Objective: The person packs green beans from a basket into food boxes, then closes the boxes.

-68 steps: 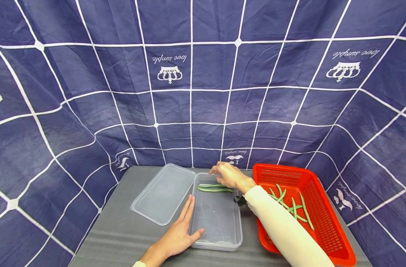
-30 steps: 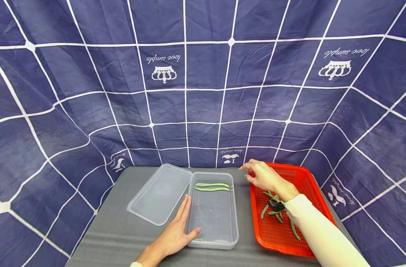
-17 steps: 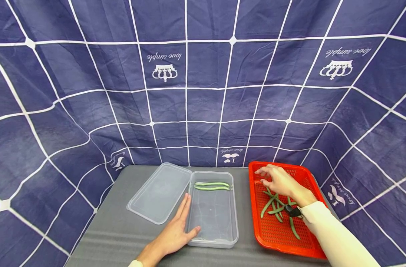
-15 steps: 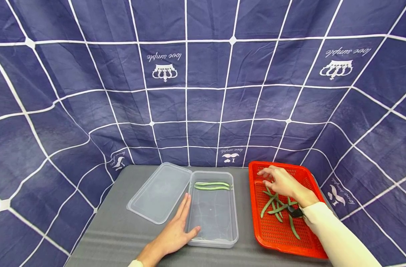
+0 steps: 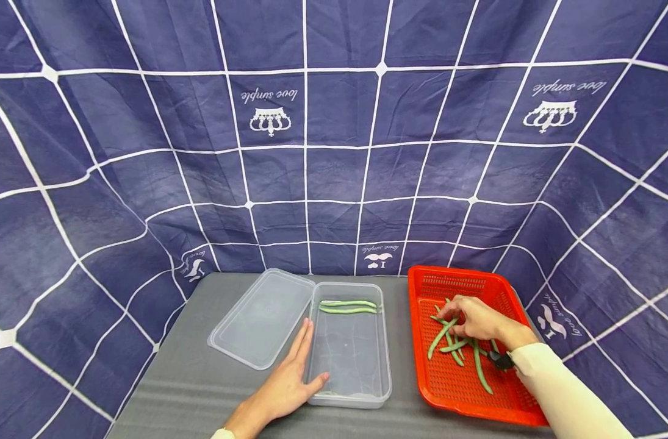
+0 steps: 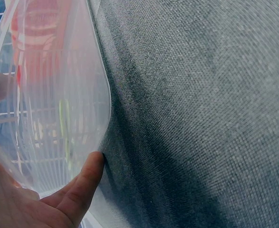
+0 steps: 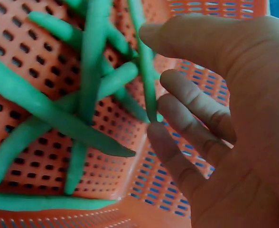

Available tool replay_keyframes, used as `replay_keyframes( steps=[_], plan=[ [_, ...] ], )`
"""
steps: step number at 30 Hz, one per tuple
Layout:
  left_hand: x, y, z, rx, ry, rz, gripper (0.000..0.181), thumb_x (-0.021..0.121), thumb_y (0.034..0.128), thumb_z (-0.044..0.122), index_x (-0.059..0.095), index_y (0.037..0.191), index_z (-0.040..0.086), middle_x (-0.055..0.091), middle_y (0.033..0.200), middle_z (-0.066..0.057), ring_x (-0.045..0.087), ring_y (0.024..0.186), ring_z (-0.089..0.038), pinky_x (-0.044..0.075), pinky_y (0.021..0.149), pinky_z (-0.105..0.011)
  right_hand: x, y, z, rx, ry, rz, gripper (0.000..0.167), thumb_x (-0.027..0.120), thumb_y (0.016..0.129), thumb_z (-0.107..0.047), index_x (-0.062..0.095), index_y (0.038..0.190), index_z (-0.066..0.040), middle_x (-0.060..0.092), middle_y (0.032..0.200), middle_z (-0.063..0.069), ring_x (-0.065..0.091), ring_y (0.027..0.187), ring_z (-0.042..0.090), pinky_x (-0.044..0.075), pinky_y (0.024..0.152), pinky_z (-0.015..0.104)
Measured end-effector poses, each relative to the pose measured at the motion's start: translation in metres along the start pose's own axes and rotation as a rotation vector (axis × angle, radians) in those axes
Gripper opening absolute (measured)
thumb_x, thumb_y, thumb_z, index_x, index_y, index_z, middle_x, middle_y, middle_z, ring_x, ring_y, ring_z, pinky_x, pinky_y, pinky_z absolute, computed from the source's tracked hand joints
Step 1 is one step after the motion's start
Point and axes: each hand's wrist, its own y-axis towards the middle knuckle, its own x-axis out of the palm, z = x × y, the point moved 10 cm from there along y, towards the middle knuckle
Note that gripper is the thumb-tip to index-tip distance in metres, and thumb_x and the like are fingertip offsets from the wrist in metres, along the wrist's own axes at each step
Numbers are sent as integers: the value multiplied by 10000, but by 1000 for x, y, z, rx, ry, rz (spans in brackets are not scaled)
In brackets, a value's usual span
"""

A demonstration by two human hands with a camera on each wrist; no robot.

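Note:
My left hand [image 5: 290, 384] rests against the left side of a clear plastic container [image 5: 347, 399], fingers straight and thumb at its near left part. Inside the container, two green beans [image 5: 348, 310] lie side by side near the far end. My right hand [image 5: 475, 318] is down in a red plastic basket [image 5: 429, 390], just over several loose green beans [image 5: 481, 369]. In the right wrist view, the thumb and fingers [image 7: 191, 97] stand apart beside one upright-looking green bean [image 7: 148, 78]; whether they touch it I cannot tell. Nothing is gripped.
A clear lid [image 5: 262, 320] lies flat left of the container, close to its far left corner. Grey cloth [image 5: 191, 378] covers the table. A blue checked curtain [image 5: 334, 177] hangs behind and on both sides.
My right hand has left the container's far end, moved right and gone down into the basket among the beans. Two beans stay in the container. The left hand keeps its place.

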Motion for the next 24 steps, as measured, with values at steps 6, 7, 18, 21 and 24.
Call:
replay_keyframes(
  steps=[6, 7, 18, 21, 24],
  plan=[
    [1, -1, 0, 2, 2, 3, 1179, 836, 1055, 474, 83, 1891, 120, 62, 1997, -92, 296, 1803, -324, 421, 1381, -615, 12, 0, -4, -40, -72, -29, 325, 1017, 778, -85, 905, 1068, -183, 810, 1012, -72, 769, 1030, 329, 618, 948, 429],
    [0, -1, 0, 3, 4, 7, 1176, 839, 1054, 464, 89, 1890, 113, 67, 1996, -94, 298, 1802, -325, 422, 1380, -617, 13, 0, -4, -42, -86, -27, 318, 1015, 773, -91, 905, 1050, -202, 809, 1010, -86, 758, 1041, 333, 607, 960, 434],
    [2, -2, 0, -10, -6, -6, 1188, 847, 1054, 442, 60, 1893, 147, 51, 1998, -83, 258, 1816, -300, 396, 1403, -591, 16, 1, -4, 18, -192, 6, 341, 1028, 751, -52, 897, 921, -317, 726, 994, -144, 679, 1012, 192, 586, 884, 379],
    [1, -2, 0, -8, -4, 0, 1188, 849, 1051, 445, 66, 1893, 144, 56, 1998, -81, 267, 1814, -297, 404, 1400, -582, 15, 1, -2, 27, -205, 12, 362, 1019, 760, -40, 884, 906, -343, 731, 1002, -160, 689, 1034, 198, 595, 901, 384],
    [0, -2, 1, -1, -1, 7, 1186, 848, 1048, 459, 80, 1892, 132, 70, 1997, -88, 285, 1809, -304, 420, 1392, -577, 14, 2, -2, 18, -215, 20, 343, 1025, 787, -65, 873, 908, -348, 723, 998, -161, 678, 1009, 177, 589, 874, 373]
  ],
)
